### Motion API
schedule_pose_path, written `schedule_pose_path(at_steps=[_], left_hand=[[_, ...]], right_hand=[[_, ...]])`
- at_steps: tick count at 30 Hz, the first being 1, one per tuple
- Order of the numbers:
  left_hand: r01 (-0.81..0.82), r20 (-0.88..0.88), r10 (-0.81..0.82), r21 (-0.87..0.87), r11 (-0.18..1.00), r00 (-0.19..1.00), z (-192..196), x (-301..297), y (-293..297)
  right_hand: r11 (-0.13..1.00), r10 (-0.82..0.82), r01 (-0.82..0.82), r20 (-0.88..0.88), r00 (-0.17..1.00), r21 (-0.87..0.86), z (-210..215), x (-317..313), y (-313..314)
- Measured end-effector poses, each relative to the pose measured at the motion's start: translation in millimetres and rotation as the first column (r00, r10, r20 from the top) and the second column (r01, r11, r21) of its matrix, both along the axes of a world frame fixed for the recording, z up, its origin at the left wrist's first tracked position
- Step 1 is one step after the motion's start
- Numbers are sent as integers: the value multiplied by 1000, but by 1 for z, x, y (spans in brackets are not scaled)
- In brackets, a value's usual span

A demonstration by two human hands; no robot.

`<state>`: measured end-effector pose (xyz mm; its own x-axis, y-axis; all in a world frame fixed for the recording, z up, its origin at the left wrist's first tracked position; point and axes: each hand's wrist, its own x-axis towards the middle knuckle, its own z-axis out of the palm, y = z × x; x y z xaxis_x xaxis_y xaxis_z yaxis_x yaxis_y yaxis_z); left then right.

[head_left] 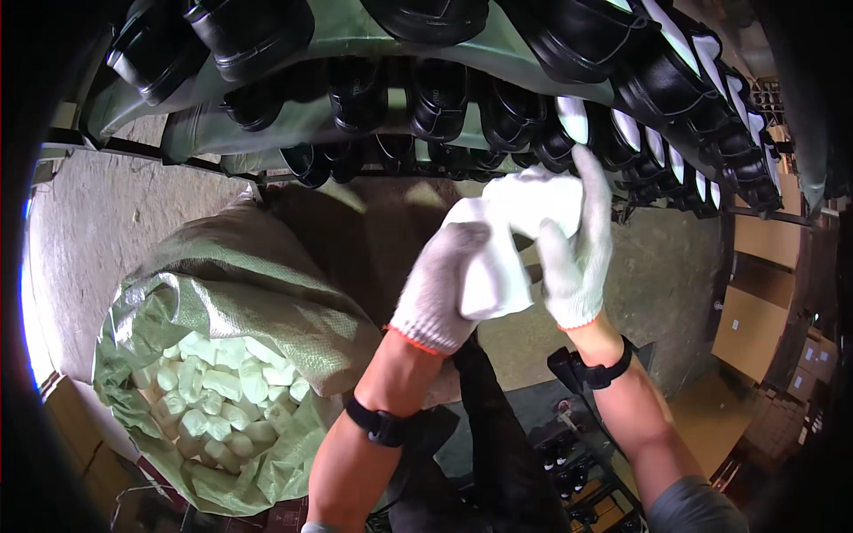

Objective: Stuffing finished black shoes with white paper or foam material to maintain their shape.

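My left hand (444, 284), in a white knitted glove with an orange cuff, is closed around a bright white wad (496, 274), perhaps paper or foam; glare hides its texture. A second white wad (540, 202) lies between the thumb and fingers of my gloved right hand (579, 253), next to the first one. The right index finger stretches up toward a black shoe (555, 147) on the rack, which has a white piece (573, 118) sticking out of it. Whether the two wads touch is lost in the glare.
Black shoes (440, 102) line several rack tiers (204, 133) ahead of me. At the left, a large woven sack (240, 266) stands open, full of pale wads (222, 386). Cardboard boxes (751, 320) are stacked at the right. More shoes (564, 480) sit low by my legs.
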<state>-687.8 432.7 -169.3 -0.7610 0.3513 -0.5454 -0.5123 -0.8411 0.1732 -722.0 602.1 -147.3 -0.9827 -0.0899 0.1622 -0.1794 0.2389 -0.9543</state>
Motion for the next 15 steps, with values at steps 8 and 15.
schedule_pose_path(at_steps=[8,15], left_hand=[[-1,-275,-235,-653,757,932,8,-36,27],[18,-331,-439,-781,624,835,-5,-14,20]], right_hand=[[959,-213,223,-73,974,174,-7,-49,-7],[841,-519,515,21,854,-165,-46,-139,1]])
